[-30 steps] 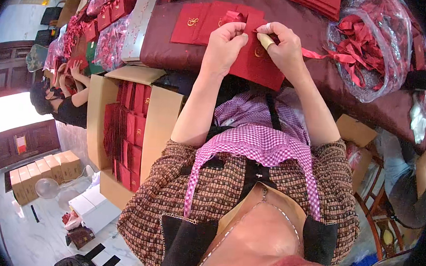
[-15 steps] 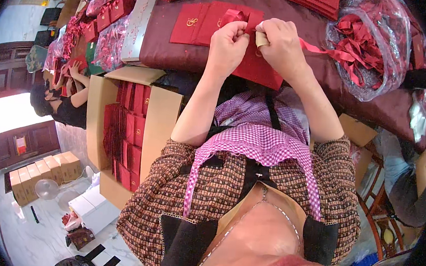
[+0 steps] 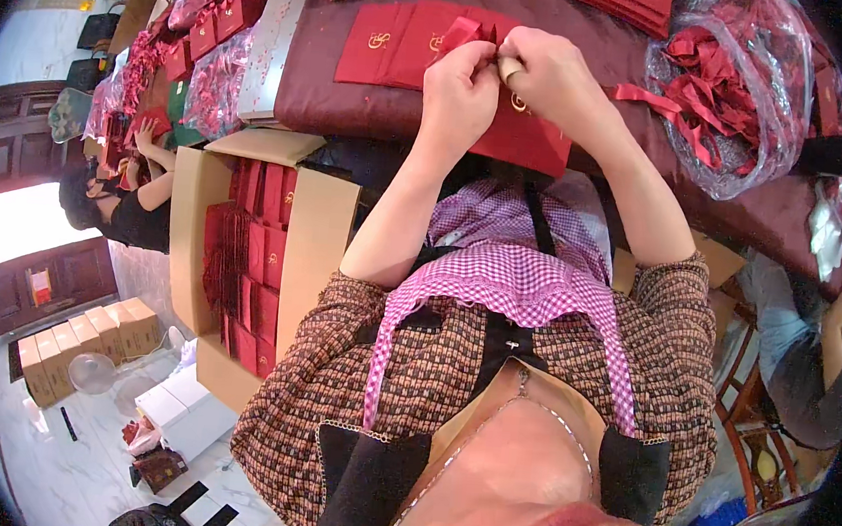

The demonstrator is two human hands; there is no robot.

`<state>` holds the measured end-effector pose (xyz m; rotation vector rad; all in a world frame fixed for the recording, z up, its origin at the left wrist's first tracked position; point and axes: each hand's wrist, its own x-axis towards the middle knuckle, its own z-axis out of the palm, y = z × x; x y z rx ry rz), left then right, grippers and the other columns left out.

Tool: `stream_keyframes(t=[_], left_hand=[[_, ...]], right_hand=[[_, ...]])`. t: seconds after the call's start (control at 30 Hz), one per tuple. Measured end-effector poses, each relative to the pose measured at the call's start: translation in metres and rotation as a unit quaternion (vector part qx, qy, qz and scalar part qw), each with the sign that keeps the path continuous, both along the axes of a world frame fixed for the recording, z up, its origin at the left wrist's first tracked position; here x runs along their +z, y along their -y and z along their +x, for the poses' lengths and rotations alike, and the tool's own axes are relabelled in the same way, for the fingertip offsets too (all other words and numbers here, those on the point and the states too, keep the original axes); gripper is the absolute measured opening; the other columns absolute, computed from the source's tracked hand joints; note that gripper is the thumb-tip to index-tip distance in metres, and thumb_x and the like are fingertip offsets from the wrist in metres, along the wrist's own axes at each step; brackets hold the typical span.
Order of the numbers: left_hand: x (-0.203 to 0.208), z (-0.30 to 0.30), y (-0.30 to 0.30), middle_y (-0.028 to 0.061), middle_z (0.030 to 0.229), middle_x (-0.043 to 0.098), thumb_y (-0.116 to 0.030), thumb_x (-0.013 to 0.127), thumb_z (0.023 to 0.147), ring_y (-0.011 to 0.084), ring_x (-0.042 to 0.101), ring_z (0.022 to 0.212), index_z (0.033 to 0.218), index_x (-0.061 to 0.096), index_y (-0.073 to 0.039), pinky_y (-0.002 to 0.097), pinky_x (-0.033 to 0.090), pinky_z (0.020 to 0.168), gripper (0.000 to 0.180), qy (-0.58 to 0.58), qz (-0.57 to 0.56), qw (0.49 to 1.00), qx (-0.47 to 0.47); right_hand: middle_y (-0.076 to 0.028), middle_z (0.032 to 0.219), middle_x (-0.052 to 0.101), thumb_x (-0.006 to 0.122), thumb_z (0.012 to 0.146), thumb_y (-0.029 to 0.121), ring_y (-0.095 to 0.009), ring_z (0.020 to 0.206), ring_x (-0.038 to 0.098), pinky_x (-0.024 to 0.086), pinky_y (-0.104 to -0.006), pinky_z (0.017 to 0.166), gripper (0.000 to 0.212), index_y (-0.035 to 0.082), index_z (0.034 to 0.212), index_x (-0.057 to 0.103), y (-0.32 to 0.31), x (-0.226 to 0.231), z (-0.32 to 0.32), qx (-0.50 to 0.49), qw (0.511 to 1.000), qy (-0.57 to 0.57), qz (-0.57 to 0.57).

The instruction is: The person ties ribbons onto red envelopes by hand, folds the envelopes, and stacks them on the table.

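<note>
While both hands are meeting above the table [image 3: 374, 111], the left hand [image 3: 461, 90] and right hand [image 3: 554, 76] are pinching a red ribbon bow [image 3: 466, 31], each grip clamped on it. Beneath the grips a red envelope [image 3: 525, 138] is lying; right of them, a bag of ribbons [image 3: 740, 100].
</note>
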<state>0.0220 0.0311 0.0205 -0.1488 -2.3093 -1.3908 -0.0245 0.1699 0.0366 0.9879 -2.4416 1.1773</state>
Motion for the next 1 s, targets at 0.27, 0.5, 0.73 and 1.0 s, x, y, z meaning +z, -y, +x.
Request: stream_keyframes(t=[0.27, 0.5, 0.73, 1.0], left_hand=[[0.004, -0.001, 0.008, -0.0012, 0.079, 0.058, -0.002, 0.061, 0.081, 0.0052, 0.052, 0.07, 0.103, 0.061, 0.006, 0.0191, 0.043, 0.064, 0.023, 0.068, 0.066, 0.995, -0.025], [0.003, -0.002, 0.006, -0.0013, 0.079, 0.059, -0.001, 0.06, 0.082, 0.0041, 0.051, 0.072, 0.106, 0.062, 0.005, 0.0186, 0.043, 0.064, 0.024, 0.12, 0.128, 0.981, -0.084], [0.007, -0.006, 0.015, 0.0015, 0.089, 0.064, -0.001, 0.056, 0.085, 0.006, 0.056, 0.08, 0.109, 0.062, 0.003, 0.0208, 0.046, 0.073, 0.025, 0.146, 0.157, 0.963, -0.165], [-0.009, -0.012, 0.011, 0.0048, 0.087, 0.066, 0.0, 0.053, 0.085, 0.0086, 0.058, 0.082, 0.099, 0.062, 0.006, 0.0239, 0.047, 0.073, 0.018, 0.073, 0.029, 0.99, -0.12]], right_hand=[[-0.015, 0.083, 0.065, 0.067, 0.078, 0.018, -0.02, 0.074, 0.062, 0.048, -0.0321, 0.067, 0.024, 0.0, 0.091, 0.062, -0.02, -0.008, -0.011, 0.02, 0.975, 0.175, -0.137], [-0.017, 0.078, 0.064, 0.064, 0.078, 0.013, -0.027, 0.071, 0.063, 0.048, -0.034, 0.065, 0.015, 0.0, 0.085, 0.062, -0.024, -0.01, -0.006, 0.012, 0.991, 0.118, -0.069], [-0.011, 0.076, 0.062, 0.063, 0.079, 0.007, -0.024, 0.073, 0.058, 0.046, -0.032, 0.069, 0.008, 0.002, 0.086, 0.06, -0.027, -0.006, 0.002, 0.025, 0.991, 0.088, -0.095], [-0.013, 0.085, 0.065, 0.062, 0.082, 0.006, -0.026, 0.074, 0.063, 0.049, -0.0305, 0.067, 0.013, 0.002, 0.095, 0.064, -0.033, -0.003, -0.009, 0.091, 0.971, 0.123, -0.185]])
